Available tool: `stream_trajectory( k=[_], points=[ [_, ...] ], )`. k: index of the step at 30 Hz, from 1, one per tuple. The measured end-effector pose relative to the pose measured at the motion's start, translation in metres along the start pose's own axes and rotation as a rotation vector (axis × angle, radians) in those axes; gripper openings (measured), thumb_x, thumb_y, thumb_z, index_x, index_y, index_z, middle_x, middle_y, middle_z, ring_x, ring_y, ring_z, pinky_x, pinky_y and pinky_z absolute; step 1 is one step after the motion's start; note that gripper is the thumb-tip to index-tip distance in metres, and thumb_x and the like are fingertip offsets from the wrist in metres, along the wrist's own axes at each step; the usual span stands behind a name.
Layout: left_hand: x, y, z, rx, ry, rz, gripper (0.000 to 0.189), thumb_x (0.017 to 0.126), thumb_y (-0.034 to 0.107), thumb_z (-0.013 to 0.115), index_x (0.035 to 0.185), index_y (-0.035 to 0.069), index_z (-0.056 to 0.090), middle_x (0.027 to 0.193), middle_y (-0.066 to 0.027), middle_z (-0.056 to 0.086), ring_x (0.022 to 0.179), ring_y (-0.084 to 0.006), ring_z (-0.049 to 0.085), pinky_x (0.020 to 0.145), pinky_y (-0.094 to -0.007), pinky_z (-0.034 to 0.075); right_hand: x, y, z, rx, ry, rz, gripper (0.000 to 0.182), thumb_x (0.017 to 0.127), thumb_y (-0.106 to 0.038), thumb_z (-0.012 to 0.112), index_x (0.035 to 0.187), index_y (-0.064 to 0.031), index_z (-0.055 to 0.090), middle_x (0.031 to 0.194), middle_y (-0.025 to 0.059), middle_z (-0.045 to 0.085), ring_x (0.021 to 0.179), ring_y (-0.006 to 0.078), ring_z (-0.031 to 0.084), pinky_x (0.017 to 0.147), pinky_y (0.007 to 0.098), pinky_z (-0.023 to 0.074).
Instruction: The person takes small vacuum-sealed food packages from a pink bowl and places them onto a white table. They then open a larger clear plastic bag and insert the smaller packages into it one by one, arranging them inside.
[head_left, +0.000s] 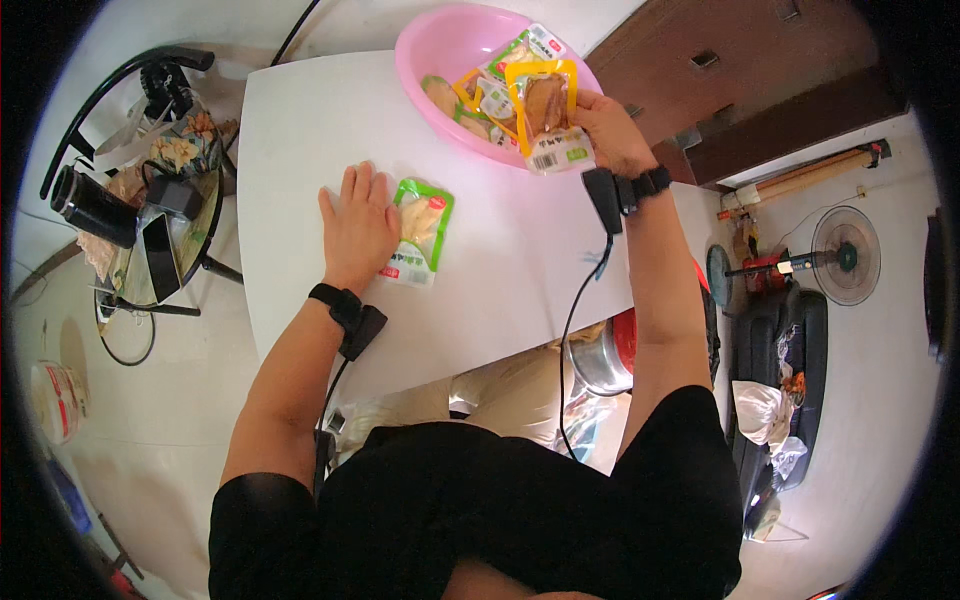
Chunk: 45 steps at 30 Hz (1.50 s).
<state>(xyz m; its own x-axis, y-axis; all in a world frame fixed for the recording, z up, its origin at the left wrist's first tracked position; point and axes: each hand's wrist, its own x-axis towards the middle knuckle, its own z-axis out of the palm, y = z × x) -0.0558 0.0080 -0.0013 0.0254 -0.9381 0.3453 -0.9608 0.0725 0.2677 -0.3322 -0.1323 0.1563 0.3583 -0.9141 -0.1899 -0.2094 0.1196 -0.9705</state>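
My right hand (611, 133) grips the edge of a yellow-bordered plastic food packet (546, 109), held over the right rim of a pink plastic basin (416, 60). Inside the basin lie several more packets (441, 96) with green or yellow borders. My left hand (361, 225) rests palm down on the white table (292, 135), fingers spread and pointing away from me. Right beside its thumb, a green-bordered packet (421, 229) with pale contents lies flat on the table, its lower left part next to the hand. Both wrists wear black straps with cabled devices.
On the left stands a round-backed chair (214, 225) bearing a black cylindrical container (94, 206), a phone-like dark object (161, 259) and a floral bag (187, 146). A dark wooden panel (720, 67) is beyond the basin. To the right are a fan (846, 255) and a steel pot (600, 366) below the table.
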Motion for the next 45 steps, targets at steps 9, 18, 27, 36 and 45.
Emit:
stream_trajectory(
  k=[9,18,27,36,45],
  points=[
    [0.000,0.001,-0.003,-0.002,0.008,0.003,0.041,0.085,0.020,0.051,0.123,0.005,0.049,0.138,-0.0119,0.042,0.132,-0.0268,0.034,0.101,-0.0611,0.027,-0.086,0.035,0.028,-0.224,0.032,-0.066,0.029,0.090,-0.005,0.050,0.116,0.0046,0.059,0.100,0.0064,0.065,0.084,0.0089,0.062,0.073,0.0231,0.0503],
    [-0.001,0.000,-0.001,-0.020,0.074,0.017,0.036,0.085,0.021,0.051,0.117,0.005,0.052,0.133,-0.0116,0.045,0.129,-0.0257,0.035,0.100,-0.0599,0.026,-0.106,0.082,0.091,-0.777,0.020,-0.227,0.037,0.089,-0.016,0.056,0.124,-0.0031,0.053,0.108,0.0152,0.061,0.090,0.0284,0.058,0.078,0.0334,0.0484],
    [-0.001,-0.001,0.004,0.037,0.094,0.045,0.034,0.085,0.022,0.052,0.115,0.006,0.054,0.132,-0.0092,0.046,0.126,-0.0230,0.038,0.097,-0.0580,0.029,-0.117,0.104,0.075,-1.046,0.077,-0.204,0.063,0.071,-0.014,0.073,0.130,-0.0095,0.052,0.138,0.0232,0.043,0.124,0.0348,0.046,0.102,0.0356,0.0390],
    [0.001,0.001,0.000,0.028,-0.044,-0.010,0.042,0.087,0.022,0.048,0.126,0.006,0.049,0.141,-0.0117,0.041,0.134,-0.0277,0.033,0.103,-0.0616,0.025,-0.112,0.111,0.106,-0.929,0.058,-0.086,0.062,0.069,-0.015,0.075,0.126,-0.0092,0.054,0.111,0.0186,0.053,0.103,0.0331,0.055,0.089,0.0363,0.0454],
    [0.002,0.003,-0.006,0.011,-0.063,-0.024,0.041,0.087,0.020,0.048,0.125,0.005,0.049,0.140,-0.0133,0.041,0.134,-0.0280,0.033,0.103,-0.0615,0.025,-0.085,0.053,0.086,-0.921,0.157,-0.198,0.033,0.076,-0.034,0.070,0.099,-0.0107,0.068,0.089,0.0089,0.065,0.080,0.0254,0.062,0.072,0.0368,0.0496]
  ],
)
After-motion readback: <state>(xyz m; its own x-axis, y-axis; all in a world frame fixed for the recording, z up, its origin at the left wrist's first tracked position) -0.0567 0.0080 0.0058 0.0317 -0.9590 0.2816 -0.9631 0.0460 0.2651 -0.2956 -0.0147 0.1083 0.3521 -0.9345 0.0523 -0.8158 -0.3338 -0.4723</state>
